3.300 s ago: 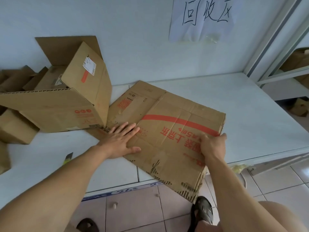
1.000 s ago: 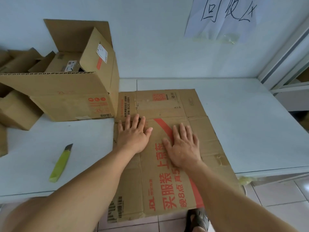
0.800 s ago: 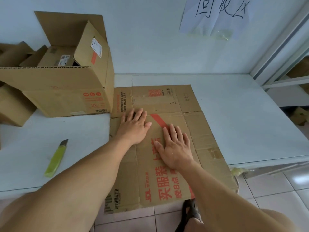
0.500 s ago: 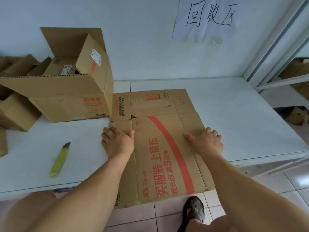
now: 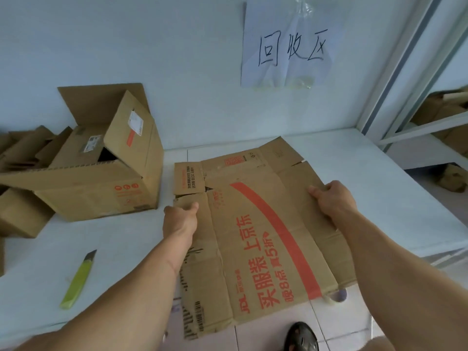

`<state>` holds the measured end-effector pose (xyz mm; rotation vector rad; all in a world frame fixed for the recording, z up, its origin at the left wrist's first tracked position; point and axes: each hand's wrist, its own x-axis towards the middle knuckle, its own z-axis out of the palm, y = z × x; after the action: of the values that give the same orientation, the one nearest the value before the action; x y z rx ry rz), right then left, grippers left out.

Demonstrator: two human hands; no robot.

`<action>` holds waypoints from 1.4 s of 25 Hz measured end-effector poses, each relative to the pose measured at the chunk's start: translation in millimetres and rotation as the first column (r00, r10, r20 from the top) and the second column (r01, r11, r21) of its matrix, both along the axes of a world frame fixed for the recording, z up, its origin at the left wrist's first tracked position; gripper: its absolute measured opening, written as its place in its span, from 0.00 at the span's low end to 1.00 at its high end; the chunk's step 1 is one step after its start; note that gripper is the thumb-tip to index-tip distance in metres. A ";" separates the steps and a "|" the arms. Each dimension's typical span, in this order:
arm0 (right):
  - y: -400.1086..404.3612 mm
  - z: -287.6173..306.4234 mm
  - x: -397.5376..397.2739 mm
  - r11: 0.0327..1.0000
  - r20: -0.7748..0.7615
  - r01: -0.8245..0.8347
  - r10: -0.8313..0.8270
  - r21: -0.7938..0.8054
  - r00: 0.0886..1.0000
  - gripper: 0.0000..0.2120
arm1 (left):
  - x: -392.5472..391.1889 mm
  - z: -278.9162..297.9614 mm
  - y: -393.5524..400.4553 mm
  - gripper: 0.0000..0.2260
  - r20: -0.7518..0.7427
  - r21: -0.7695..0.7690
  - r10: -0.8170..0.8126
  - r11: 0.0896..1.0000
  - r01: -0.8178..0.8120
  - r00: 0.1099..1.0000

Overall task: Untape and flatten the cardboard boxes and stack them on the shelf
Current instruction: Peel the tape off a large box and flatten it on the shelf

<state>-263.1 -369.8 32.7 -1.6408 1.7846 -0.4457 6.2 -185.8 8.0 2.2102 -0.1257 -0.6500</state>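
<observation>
left hand and right hand each pinch a side edge of the flattened box, fingers clamped; green utility knife on the table nearby

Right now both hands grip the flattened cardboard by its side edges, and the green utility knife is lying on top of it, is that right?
Not quite. The head view shows the left hand and right hand gripping the flattened cardboard, but the green utility knife lies on the white table, left of it.

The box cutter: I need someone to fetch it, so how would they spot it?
On the white table, left of the flattened cardboard box, lies a slim yellow-green box cutter. It is the only brightly coloured plastic thing among brown cardboard.
</observation>
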 end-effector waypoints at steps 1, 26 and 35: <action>-12.0 3.8 -6.9 0.999 -0.005 0.019 -0.019 -0.027 1.000 0.19 | -7.7 5.3 -13.1 0.29 -0.002 -0.023 -0.021 1.000 0.021 1.000; -151.5 -75.8 -49.2 0.977 -0.555 -0.171 0.071 -0.130 0.829 0.39 | -72.1 -66.0 -196.9 0.23 0.473 0.535 -0.797 0.599 0.596 0.377; -30.8 -31.6 71.4 0.854 -0.563 -0.494 0.330 -0.165 0.758 0.28 | -13.8 -22.2 -78.1 0.16 0.574 0.567 -0.766 0.626 0.536 0.288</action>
<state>-191.8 -400.6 1.2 -2.5016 1.6718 -0.0634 -7.6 -263.9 -14.2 2.5120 -1.6195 0.0033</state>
